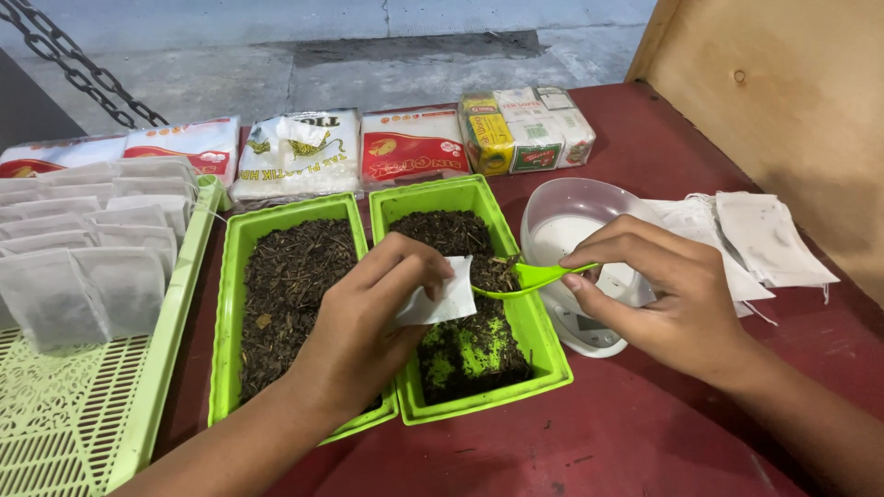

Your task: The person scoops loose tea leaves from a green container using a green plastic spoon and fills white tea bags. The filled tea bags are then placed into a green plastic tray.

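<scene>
Filling step: left hand (368,317) is pinching small white bag (440,299), right hand (658,294) is gripping green scoop (525,276) w/ leaves; next, prob. tipping it in carefully.

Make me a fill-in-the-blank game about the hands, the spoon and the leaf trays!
1. The right hand holds a green ____.
2. The left hand pinches a small white ____.
3. The two trays of dark loose leaves are ____ in colour.
4. The clear bowl sits to the ____ of the trays.

Missing words: spoon; bag; green; right
</scene>
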